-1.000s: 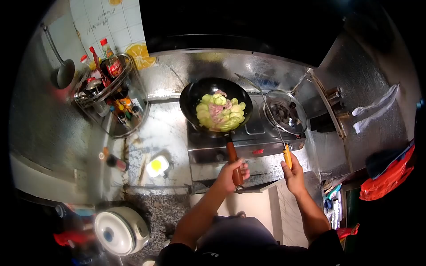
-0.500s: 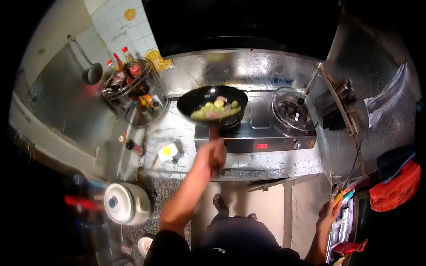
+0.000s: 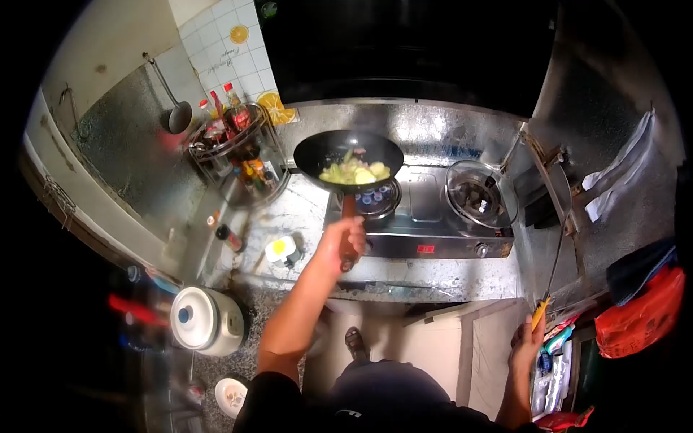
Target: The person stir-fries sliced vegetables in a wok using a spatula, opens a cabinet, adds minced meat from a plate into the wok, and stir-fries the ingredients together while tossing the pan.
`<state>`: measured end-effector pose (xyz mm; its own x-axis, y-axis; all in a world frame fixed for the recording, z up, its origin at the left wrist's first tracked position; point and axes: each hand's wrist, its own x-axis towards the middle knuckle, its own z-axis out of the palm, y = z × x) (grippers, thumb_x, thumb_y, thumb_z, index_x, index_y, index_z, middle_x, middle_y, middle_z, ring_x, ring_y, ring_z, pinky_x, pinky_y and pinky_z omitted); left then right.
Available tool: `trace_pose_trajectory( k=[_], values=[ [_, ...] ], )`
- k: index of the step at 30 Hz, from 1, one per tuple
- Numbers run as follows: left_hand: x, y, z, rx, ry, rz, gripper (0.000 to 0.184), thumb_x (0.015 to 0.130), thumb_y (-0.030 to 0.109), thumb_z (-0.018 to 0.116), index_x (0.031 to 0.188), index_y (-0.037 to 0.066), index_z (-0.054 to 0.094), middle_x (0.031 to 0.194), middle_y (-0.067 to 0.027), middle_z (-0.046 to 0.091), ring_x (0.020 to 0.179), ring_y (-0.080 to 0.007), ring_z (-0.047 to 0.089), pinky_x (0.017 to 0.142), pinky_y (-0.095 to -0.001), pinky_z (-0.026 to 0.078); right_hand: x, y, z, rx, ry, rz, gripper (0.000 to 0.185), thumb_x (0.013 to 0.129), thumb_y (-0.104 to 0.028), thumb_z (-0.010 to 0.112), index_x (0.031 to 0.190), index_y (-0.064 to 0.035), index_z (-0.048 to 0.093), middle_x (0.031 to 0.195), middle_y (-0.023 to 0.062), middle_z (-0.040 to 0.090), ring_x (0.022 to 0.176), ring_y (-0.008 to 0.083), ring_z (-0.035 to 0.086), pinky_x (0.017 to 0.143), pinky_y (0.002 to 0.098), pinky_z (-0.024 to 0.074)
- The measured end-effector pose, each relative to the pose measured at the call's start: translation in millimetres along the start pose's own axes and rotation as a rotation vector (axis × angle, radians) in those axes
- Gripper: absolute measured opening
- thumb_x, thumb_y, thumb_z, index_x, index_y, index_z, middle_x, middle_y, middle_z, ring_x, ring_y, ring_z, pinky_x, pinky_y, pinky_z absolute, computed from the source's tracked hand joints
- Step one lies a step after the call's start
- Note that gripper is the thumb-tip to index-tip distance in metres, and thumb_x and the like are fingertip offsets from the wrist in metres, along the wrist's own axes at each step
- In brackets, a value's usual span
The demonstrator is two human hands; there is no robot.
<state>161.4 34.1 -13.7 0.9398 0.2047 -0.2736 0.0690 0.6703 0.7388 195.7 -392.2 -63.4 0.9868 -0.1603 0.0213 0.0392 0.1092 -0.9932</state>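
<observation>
- Pan (image 3: pixel 325 150) of food (image 3: pixel 358 173) is up above the burner (image 3: pixel 377 200).
- My left hand (image 3: pixel 342 242) wraps its handle (image 3: pixel 349 206), likely away from heat.
- My right hand (image 3: pixel 526 342) grips a yellow-handled tool (image 3: pixel 540 313) aside, likely for room.

The black short-sleeved top (image 3: pixel 273 404) bears a small white mark (image 3: pixel 348 413).

A black wok (image 3: pixel 315 153) (brown-handled) tilts above the burner (image 3: pixel 379 205), holding pale green slices (image 3: pixel 354 173), the yellow-handled spatula (image 3: pixel 555 261) slanting well apart.
</observation>
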Motion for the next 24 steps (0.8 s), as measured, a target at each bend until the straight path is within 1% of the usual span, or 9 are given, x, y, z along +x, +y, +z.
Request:
trace_pose_trajectory(
  k=[2,4,6,7,10,15,21,22,24],
  values=[
    [5.0,1.7,-8.7,-0.307,-0.035,-0.112,0.034,0.086,0.023,0.045,0.054,0.015,0.038,0.045,0.0029,0.035,0.036,-0.0095,0.031,0.032,-0.0248,0.021,-1.4,-11.8,4.7,-0.002,-0.026,-0.02,0.047,0.089,-0.017,0.051,0.132,-0.0097,0.033,0.057,-0.0088,0.031,0.041,0.0003,0.027,0.035,0.0166,0.019],
    [-49.9,-28.2,-16.7,-0.273,-0.054,-0.043,0.031,0.085,0.021,0.048,0.056,0.014,0.039,0.046,0.003,0.036,0.036,-0.0088,0.031,0.032,-0.0236,0.022,-5.8,-12.8,2.1,-0.002,-0.05,-0.032,0.048,0.089,-0.015,0.051,0.132,-0.0077,0.032,0.058,-0.0082,0.033,0.042,0.0003,0.028,0.036,0.0167,0.0204],
    [-96.2,-52.2,-27.9,-0.432,-0.041,-0.267,0.026,0.088,0.016,0.044,0.062,0.015,0.039,0.051,0.0039,0.036,0.039,-0.0071,0.032,0.035,-0.0225,0.025,-14.2,2.1,-5.8,-0.056,0.01,-0.076,0.05,0.089,-0.016,0.051,0.133,-0.007,0.031,0.058,-0.0082,0.033,0.042,0.0002,0.028,0.036,0.0168,0.0204],
    [-111.3,-51.5,-10.9,-0.258,-0.046,-0.228,0.026,0.09,0.018,0.042,0.063,0.016,0.04,0.053,0.005,0.035,0.042,-0.0066,0.034,0.037,-0.0224,0.026,-15.1,4.9,-0.9,-0.051,0.019,-0.078,0.05,0.089,-0.016,0.051,0.133,-0.007,0.031,0.058,-0.0082,0.033,0.042,0.0002,0.028,0.036,0.0168,0.0204],
    [-87.1,-29.0,-1.9,-0.027,-0.026,-0.006,0.026,0.087,0.022,0.048,0.063,0.016,0.041,0.052,0.005,0.035,0.043,-0.0072,0.035,0.039,-0.023,0.026,-23.1,-5.4,1.2,-0.057,0.027,-0.041,0.05,0.089,-0.017,0.05,0.133,-0.0069,0.03,0.058,-0.0086,0.032,0.042,0.0001,0.027,0.037,0.0165,0.0197],
    [-10.1,11.3,4.6,-0.089,-0.014,-0.025,0.035,0.083,0.02,0.051,0.052,0.016,0.036,0.046,0.0041,0.035,0.038,-0.0092,0.034,0.034,-0.0235,0.023,2.2,-28.3,23.7,0.019,0.008,-0.044,0.047,0.09,-0.016,0.05,0.133,-0.0073,0.032,0.057,-0.0089,0.032,0.041,0.0004,0.026,0.036,0.0171,0.0182],
    [-112.1,-50.4,-16.7,-0.251,-0.043,-0.24,0.023,0.085,0.024,0.052,0.066,0.015,0.043,0.051,0.0052,0.037,0.04,-0.0077,0.037,0.036,-0.022,0.028,-20.0,-2.1,2.6,-0.091,0.025,-0.126,0.047,0.089,-0.016,0.05,0.132,-0.0063,0.032,0.057,-0.0087,0.034,0.04,0.0004,0.027,0.036,0.017,0.0185],
    [-108.2,-51.5,-17.5,-0.134,0.045,-0.163,0.022,0.085,0.023,0.051,0.067,0.015,0.043,0.052,0.0047,0.038,0.041,-0.0076,0.037,0.037,-0.0224,0.03,-22.6,1.3,0.4,-0.083,0.038,-0.079,0.047,0.089,-0.016,0.049,0.132,-0.0061,0.032,0.056,-0.0083,0.034,0.04,0.0004,0.027,0.035,0.0168,0.0196],
    [-61.2,-36.2,-33.1,-0.449,-0.042,-0.307,0.025,0.083,0.019,0.05,0.06,0.015,0.042,0.049,0.0036,0.037,0.041,-0.0096,0.038,0.038,-0.0236,0.03,-17.7,-3.3,3.9,-0.067,0.015,-0.061,0.047,0.089,-0.016,0.049,0.132,-0.0065,0.033,0.056,-0.0081,0.034,0.04,0.0004,0.027,0.035,0.0167,0.0201]
  ],
)
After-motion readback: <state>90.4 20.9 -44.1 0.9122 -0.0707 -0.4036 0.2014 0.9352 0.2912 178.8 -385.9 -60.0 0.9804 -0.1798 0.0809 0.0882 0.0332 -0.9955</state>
